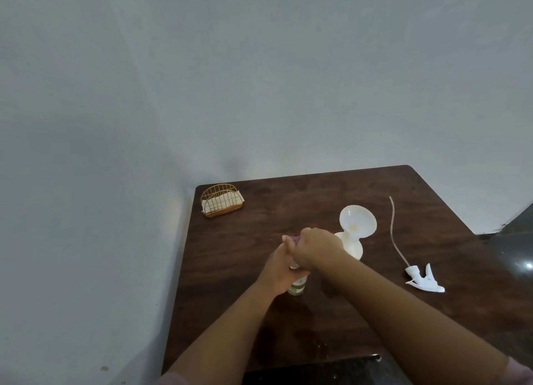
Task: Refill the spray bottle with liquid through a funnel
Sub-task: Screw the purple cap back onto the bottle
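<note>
Clear refill bottle (297,287) is gripped by left hand (281,269) while right hand (314,247) grips its purple cap (383,239); next, pour into funnel (357,221).

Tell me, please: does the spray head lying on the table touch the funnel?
Apart. The head view shows the spray head lying on the table well right of the funnel, with a stretch of bare wood between them.

Dark brown wood-grain table (236,240), white funnel (357,221), white spray head (424,279), gold wire holder (222,200)
</note>
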### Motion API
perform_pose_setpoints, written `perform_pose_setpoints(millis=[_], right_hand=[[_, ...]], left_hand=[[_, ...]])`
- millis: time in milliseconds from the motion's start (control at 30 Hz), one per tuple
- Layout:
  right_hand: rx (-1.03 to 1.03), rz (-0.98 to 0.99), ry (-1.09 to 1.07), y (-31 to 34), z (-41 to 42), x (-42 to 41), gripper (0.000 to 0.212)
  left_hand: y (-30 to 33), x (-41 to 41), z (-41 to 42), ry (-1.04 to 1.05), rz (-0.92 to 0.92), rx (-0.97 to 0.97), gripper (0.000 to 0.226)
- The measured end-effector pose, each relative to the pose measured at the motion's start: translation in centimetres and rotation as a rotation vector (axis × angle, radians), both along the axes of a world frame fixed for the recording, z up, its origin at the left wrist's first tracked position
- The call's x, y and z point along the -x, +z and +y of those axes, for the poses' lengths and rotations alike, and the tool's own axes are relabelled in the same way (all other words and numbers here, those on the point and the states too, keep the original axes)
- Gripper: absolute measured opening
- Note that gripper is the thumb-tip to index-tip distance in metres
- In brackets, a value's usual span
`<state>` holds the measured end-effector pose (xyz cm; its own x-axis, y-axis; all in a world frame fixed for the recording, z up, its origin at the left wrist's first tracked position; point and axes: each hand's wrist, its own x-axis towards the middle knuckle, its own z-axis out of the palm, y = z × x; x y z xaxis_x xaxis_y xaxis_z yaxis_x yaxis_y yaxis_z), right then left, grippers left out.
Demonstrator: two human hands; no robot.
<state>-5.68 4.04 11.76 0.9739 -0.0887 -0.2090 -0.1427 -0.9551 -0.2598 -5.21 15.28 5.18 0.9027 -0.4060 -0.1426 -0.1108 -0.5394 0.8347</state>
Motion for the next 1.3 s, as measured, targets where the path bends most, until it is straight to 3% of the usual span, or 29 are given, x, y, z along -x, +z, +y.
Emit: perform_pose_setpoints(millis=[100, 167, 267, 367, 533, 633, 800, 900, 1000, 1067, 1167, 1233, 1300], right_hand=[[0.096, -0.084, 0.235, -0.4, -0.7, -0.1, 0.057], [0.202, -0.171, 0.464, -1.0, -0.7, 0.1, 0.043], [0.347, -0.129, 0.565, -1.1, -0.3, 0.5, 0.024], [0.292, -0.118, 0.341, -0.9, 0.7, 0.3, 0.023], [0.081, -0.156, 0.157, -1.0, 1.9, 0.4, 0.019], [0.081, -0.095, 0.194, -0.5, 1.1, 0.5, 0.023], [0.292, -0.068, 0.305, -0.2, 0.8, -0.3, 0.033], [0.397, -0.084, 0.326, -0.9, 1.2, -0.5, 0.031], [0.337, -0.018, 0.217, -1.5, 1.8, -0.6, 0.032], [0.238, -0.089, 0.181, -1.6, 1.6, -0.9, 0.034], [0.228, -0.266, 0.457, -1.1, 0.2, -0.9, 0.037], [0.247, -0.257, 0.744, -0.7, -1.1, -0.7, 0.035], [0.276, -0.213, 0.839, -0.8, -2.5, -1.0, 0.036]], left_hand=[[-0.5, -0.4, 0.7, 0.013, 0.040, 0.035, 0.062], [-0.6, -0.5, 0.6, 0.010, 0.053, -0.021, 0.052], [-0.3, -0.4, 0.0, 0.042, 0.022, -0.078, 0.043], [0.0, -0.6, -0.7, 0.056, 0.006, -0.151, 0.037], [-0.1, -0.6, -0.3, 0.033, -0.026, -0.190, 0.028], [0.0, -0.6, -0.2, 0.010, -0.024, -0.115, 0.033], [-0.3, -0.6, 0.2, 0.012, 0.041, -0.088, 0.059], [0.0, -0.6, -0.2, 0.050, 0.026, -0.139, 0.050], [0.2, -0.5, -0.6, 0.028, -0.052, -0.239, 0.037], [0.2, -0.5, -0.6, 0.050, -0.065, -0.229, 0.040], [0.6, -0.9, -0.6, 0.025, -0.080, -0.264, 0.036], [1.0, -1.2, -0.7, -0.059, -0.079, -0.339, 0.038], [1.0, -1.7, -0.6, -0.083, 0.027, -0.253, 0.043]])
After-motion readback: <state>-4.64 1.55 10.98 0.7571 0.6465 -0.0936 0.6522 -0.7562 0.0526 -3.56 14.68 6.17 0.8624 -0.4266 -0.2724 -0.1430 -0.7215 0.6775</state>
